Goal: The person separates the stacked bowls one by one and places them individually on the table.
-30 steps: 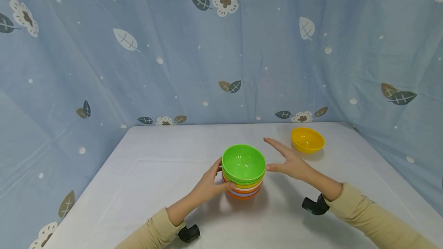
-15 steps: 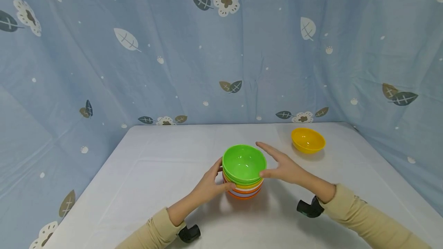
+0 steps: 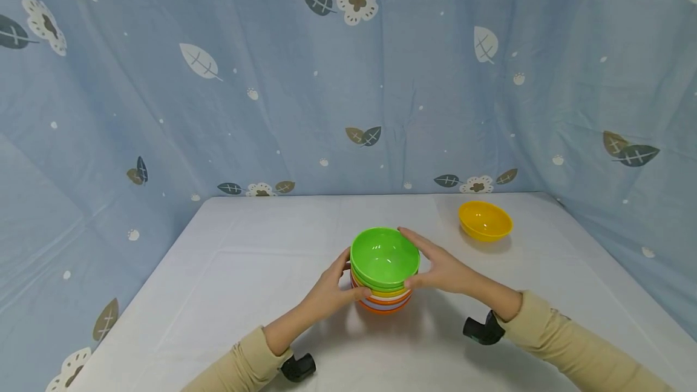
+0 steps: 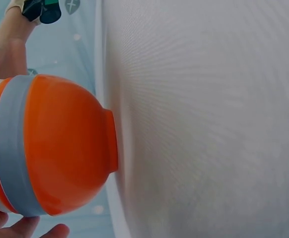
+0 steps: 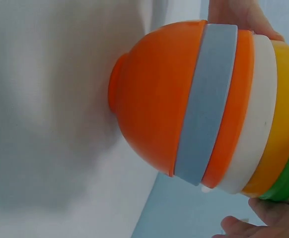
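Note:
A stack of nested plastic bowls stands mid-table, with green on top, then yellow, white, orange and grey-blue. The lowest bowl is orange, its foot right at the tablecloth. My left hand grips the stack's left side, thumb in front and fingers behind. From the right, my right hand holds the upper part, thumb at the near side of the green bowl and a finger at its far rim. In the right wrist view, right fingertips touch the green bowl's side.
A single yellow bowl sits at the back right of the white-covered table. A blue patterned curtain hangs behind and around it. Black wrist devices are strapped at both beige sleeves.
My right hand has moved left and slightly down, from apart beside the stack to its right side, closing its thumb and fingers there. My left hand and the bowls stay put.

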`<state>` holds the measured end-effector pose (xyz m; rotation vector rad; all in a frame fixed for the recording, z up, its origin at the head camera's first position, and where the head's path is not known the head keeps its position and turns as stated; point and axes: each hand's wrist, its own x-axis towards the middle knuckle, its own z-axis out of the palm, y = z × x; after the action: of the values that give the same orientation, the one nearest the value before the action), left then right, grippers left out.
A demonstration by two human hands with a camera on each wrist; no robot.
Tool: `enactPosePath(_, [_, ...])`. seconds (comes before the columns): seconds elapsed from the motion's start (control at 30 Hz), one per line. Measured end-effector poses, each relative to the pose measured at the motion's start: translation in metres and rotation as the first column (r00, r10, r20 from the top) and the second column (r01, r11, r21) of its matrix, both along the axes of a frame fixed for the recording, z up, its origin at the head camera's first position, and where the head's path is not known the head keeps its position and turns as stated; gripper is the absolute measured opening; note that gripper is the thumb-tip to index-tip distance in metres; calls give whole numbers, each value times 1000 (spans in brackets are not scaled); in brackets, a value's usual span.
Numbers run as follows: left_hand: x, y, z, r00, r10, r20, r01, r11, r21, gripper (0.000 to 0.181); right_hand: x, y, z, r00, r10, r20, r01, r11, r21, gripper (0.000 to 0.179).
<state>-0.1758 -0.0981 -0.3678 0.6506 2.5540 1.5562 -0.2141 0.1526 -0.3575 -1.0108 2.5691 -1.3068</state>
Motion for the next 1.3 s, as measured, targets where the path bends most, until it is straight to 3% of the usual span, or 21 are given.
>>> enactPosePath(0.17, [2, 0, 2, 1000, 2, 17, -2, 1000, 10, 80, 0, -2, -3, 1000, -2, 5, 2, 1000, -5, 103])
enactPosePath(0.23, [-2, -1, -4, 1000, 3, 14, -3, 1000, 9, 82, 0, -2, -4, 1000, -2, 7, 2, 1000, -14, 104])
enactPosePath(0.37, [-3, -1, -5, 1000, 6, 14, -6, 1000, 11, 82, 1, -4, -5, 1000, -14, 14, 14, 1000, -26, 106])
enactPosePath(0.47, [1, 0, 1, 1000, 5, 20, -5, 1000, 14, 80, 2, -6, -6, 1000, -29, 12, 29, 999, -36, 104])
enactPosePath(0.6, [1, -1, 1, 1000, -1, 22, 0, 1000, 19, 80, 3, -7, -6, 999, -48, -12, 48, 998, -42, 101])
enactPosePath(0.67, [-1, -1, -2, 1000, -4, 16, 4, 1000, 23, 81, 3, -7, -6, 998, -60, -17, 60, 997, -42, 100])
enactPosePath(0.93, [-19, -5, -34, 1000, 8, 6, -8, 1000, 12, 85, 5, -8, -5, 994, -100, -31, 99, 994, -37, 99])
enactPosePath(1.3, [-19, -5, -33, 1000, 10, 25, -10, 1000, 8, 83, 5, -8, 1, 992, -129, -6, 129, 991, -21, 97])
